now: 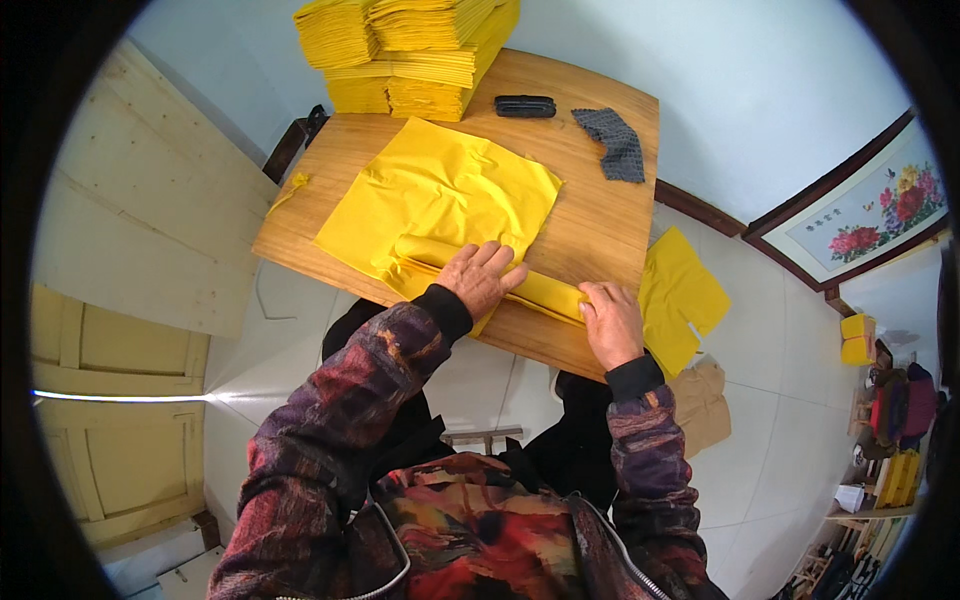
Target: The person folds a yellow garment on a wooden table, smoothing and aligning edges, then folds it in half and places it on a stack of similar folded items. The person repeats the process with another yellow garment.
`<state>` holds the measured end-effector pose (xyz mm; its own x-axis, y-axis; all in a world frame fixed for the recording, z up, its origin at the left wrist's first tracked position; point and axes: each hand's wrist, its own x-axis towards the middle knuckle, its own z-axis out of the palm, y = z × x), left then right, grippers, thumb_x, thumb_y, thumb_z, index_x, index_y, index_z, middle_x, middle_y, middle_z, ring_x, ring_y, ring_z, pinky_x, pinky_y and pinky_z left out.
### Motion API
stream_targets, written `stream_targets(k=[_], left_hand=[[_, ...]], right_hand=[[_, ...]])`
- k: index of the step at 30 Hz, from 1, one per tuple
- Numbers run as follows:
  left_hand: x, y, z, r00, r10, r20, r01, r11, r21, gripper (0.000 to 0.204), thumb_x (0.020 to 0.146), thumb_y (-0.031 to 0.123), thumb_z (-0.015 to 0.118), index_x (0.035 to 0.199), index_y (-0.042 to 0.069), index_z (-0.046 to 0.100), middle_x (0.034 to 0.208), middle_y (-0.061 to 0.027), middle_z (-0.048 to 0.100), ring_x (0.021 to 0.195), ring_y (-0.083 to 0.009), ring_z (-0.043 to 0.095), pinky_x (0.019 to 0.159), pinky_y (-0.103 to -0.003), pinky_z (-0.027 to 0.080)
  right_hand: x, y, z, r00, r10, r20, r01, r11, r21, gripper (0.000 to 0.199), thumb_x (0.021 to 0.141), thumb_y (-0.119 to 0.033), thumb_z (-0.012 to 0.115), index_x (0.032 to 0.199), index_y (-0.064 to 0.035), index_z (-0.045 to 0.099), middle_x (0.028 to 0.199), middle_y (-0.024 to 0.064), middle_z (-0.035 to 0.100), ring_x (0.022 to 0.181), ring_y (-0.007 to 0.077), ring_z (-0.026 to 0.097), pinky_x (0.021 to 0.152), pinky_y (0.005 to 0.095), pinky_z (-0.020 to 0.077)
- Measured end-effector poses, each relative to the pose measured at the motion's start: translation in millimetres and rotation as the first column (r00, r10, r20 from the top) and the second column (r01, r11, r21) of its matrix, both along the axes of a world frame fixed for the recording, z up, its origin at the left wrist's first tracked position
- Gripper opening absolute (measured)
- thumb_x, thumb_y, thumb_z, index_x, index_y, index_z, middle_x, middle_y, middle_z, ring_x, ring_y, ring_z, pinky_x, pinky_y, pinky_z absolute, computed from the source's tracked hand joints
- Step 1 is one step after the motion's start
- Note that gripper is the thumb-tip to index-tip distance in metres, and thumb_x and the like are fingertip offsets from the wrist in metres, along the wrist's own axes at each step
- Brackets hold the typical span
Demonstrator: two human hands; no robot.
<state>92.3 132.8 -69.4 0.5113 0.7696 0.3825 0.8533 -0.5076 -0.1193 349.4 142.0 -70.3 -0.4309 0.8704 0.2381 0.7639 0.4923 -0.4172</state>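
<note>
A yellow cloth sheet (440, 190) lies spread and creased on the wooden table (600, 235). Along its near side runs a folded yellow cloth strip (548, 292), narrow and layered, reaching toward the table's right front edge. My left hand (480, 280) rests on the strip near its middle, fingers stretched out and pressing down. At the strip's right end, my right hand (612, 322) pinches the cloth between thumb and fingers. Whether the strip and the sheet are one piece, I cannot tell.
Tall stacks of folded yellow cloth (430, 60) stand at the table's back left. A black case (525, 106) and a grey patterned cloth (615, 143) lie at the back. Right of the table are another yellow cloth piece (680, 295) and a brown piece (702, 405).
</note>
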Motion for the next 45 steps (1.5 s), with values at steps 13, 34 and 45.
stream_targets(k=[13,34,45], left_hand=[[-10.5,-15.5,-23.9,0.994,-0.093,0.048,0.090,0.994,0.069,0.010,0.072,0.018,0.059,0.081,0.014,0.054,0.083,-0.0010,0.050,0.080,-0.0194,0.053,0.065,-0.032,0.044],[-12.9,-18.4,-26.8,0.984,-0.154,0.087,0.149,0.987,0.060,0.018,0.075,0.015,0.059,0.092,0.010,0.058,0.092,-0.0037,0.057,0.081,-0.0195,0.055,0.067,-0.032,0.044],[-15.4,-18.7,-25.9,0.984,-0.153,0.088,0.151,0.988,0.019,0.018,0.077,0.018,0.058,0.094,0.013,0.059,0.092,-0.0017,0.057,0.083,-0.0185,0.056,0.070,-0.031,0.044]], right_hand=[[-5.5,6.5,2.5,0.992,-0.030,0.120,0.031,1.000,-0.002,0.026,0.086,-0.014,0.063,0.112,-0.0098,0.063,0.106,0.0089,0.062,0.100,0.0328,0.055,0.087,0.0454,0.0432],[-28.0,103.0,37.4,0.897,-0.139,0.419,0.104,0.989,0.107,0.049,0.080,-0.014,0.070,0.126,-0.0064,0.055,0.119,0.0140,0.060,0.109,0.0340,0.056,0.095,0.0465,0.0392],[-52.1,101.8,13.4,0.910,0.138,0.392,-0.234,0.950,0.208,0.043,0.084,-0.011,0.060,0.128,-0.0119,0.058,0.140,0.0100,0.045,0.134,0.0315,0.038,0.108,0.0507,0.0322]])
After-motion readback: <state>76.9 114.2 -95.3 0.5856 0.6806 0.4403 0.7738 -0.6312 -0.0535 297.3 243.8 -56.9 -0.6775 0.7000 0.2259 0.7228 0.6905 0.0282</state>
